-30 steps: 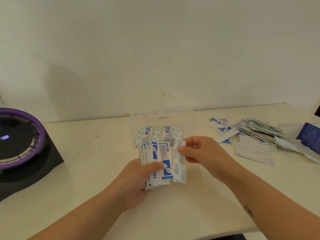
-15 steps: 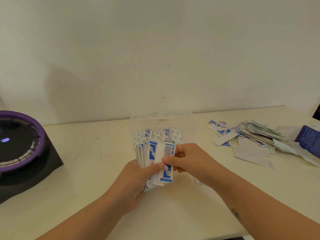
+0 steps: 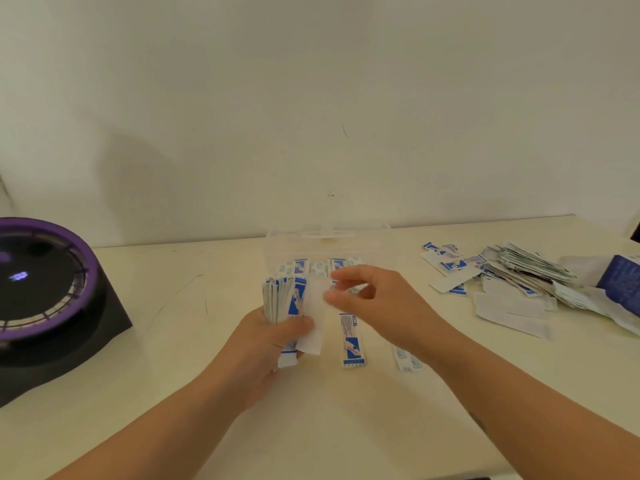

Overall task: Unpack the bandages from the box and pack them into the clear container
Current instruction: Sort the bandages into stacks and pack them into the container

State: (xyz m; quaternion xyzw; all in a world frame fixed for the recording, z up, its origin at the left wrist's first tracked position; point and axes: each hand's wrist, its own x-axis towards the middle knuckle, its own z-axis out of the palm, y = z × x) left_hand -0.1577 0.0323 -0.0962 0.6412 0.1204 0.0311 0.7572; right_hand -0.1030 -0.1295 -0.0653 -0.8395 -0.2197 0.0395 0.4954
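My left hand (image 3: 273,341) grips an upright stack of blue-and-white bandages (image 3: 282,299) in front of the clear container (image 3: 381,244). Several bandages lie inside the container. My right hand (image 3: 381,303) is just right of the stack, with thumb and forefinger pinched on the upper edge of a plain white bandage (image 3: 313,323) at the stack's front. A printed bandage (image 3: 351,341) lies flat on the table below my right hand, and a second loose bandage (image 3: 407,358) lies by my right wrist. The dark blue box (image 3: 620,282) rests at the far right.
A loose pile of bandages (image 3: 512,271) spreads across the table between the container and the box. A black device with a purple ring (image 3: 45,289) stands at the left. The cream table (image 3: 173,341) meets a wall right behind the container.
My right hand pulled a printed bandage off the stack, and it now lies on the table. The hand has come back onto the white bandage at the stack's front.
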